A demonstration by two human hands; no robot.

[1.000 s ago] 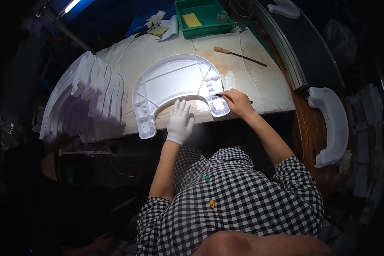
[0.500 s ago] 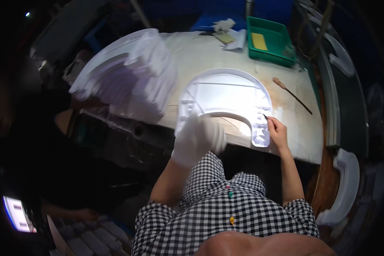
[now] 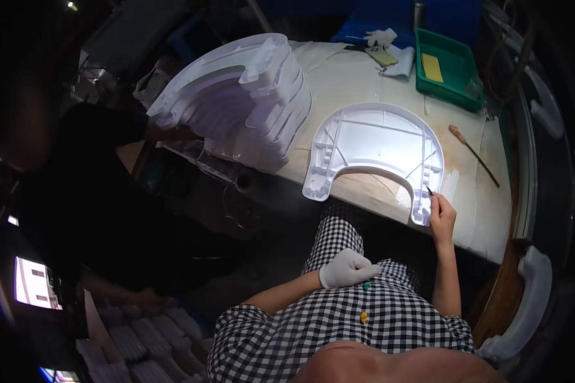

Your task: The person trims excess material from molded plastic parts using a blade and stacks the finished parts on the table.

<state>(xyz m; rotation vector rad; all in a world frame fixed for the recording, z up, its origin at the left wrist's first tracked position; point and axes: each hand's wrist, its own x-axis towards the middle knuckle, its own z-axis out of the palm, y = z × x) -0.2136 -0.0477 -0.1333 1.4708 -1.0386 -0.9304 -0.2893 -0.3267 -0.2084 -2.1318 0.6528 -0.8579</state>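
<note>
A white curved plastic tray (image 3: 380, 143) with ribs and a deep cut-out lies on the table in front of me. My right hand (image 3: 443, 220), bare, is beside the tray's right arm, closed around a thin dark pointed tool (image 3: 430, 191). The tool's tip is over that arm; whether it touches the plastic I cannot tell. My left hand (image 3: 349, 269), in a white glove, rests against my black-and-white checked garment (image 3: 338, 313) with its fingers curled. What those fingers hold, if anything, is hidden. Small green (image 3: 367, 286) and yellow blobs (image 3: 363, 317) stick to the garment near it.
A tall stack of similar white trays (image 3: 255, 108) stands on the left of the table (image 3: 358, 83). Far right are a green bin (image 3: 450, 86) and a wooden-handled rod (image 3: 474, 156). A glove (image 3: 380, 37) lies at the back. Another person in dark clothes (image 3: 102, 191) is at left.
My left hand has drawn back from the tray's left arm to my garment. My right hand stays by the right arm with the tool. The view has shifted, moving the scene rightward.
</note>
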